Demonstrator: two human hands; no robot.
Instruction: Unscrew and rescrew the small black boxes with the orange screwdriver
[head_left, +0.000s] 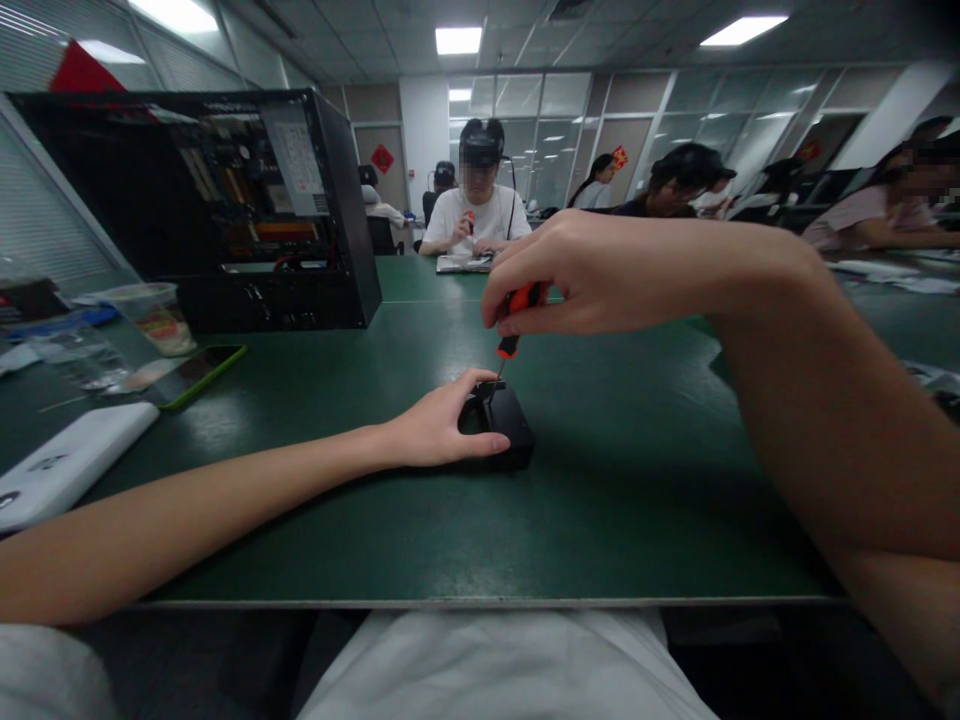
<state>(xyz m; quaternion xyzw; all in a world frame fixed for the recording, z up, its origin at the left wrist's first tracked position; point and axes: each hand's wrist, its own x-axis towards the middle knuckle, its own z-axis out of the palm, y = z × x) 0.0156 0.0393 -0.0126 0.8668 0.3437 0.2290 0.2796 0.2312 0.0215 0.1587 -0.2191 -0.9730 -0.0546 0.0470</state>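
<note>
A small black box-shaped part rests on the green table in front of me. My left hand wraps round its left side, thumb along the front and fingers over the top. My right hand is closed on the orange and black handle of a screwdriver. The screwdriver stands nearly upright, and its thin shaft points down onto the top of the black part.
An open black computer case stands at the back left. Beside it lie a plastic cup, a phone in a green case and a white flat box. Several people sit at tables behind.
</note>
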